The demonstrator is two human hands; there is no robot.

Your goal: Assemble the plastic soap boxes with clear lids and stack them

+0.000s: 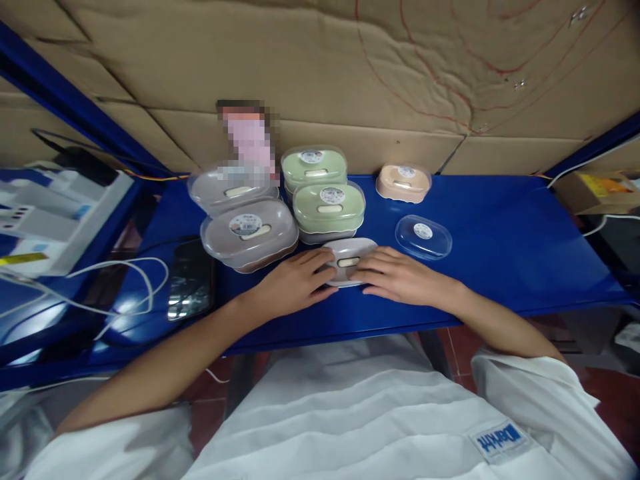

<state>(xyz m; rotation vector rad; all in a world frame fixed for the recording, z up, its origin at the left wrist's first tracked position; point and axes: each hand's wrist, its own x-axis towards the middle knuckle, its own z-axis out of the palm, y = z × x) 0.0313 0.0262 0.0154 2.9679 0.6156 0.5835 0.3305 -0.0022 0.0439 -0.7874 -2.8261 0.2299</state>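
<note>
A grey oval lidded box (pixel 347 250) with a cream oblong piece on its top lies near the table's front edge. My left hand (pixel 295 280) grips its left end, fingers bent over the top. At the opposite end, my right hand (pixel 400 275) holds it with the fingers across the lid. The fingers hide both ends and part of the near rim. A loose clear plastic cover (pixel 435 241) with a round sticker rests to the right, apart from my right hand.
Grey boxes with clear covers (pixel 250 233) stand at left, beside stacked green ones (pixel 327 207). Farther back is a peach box (pixel 404 181). A black phone (pixel 191 280) and white cables (pixel 145 267) lie left on the blue table (pixel 510 233). Cardboard (pixel 325 67) lines the back.
</note>
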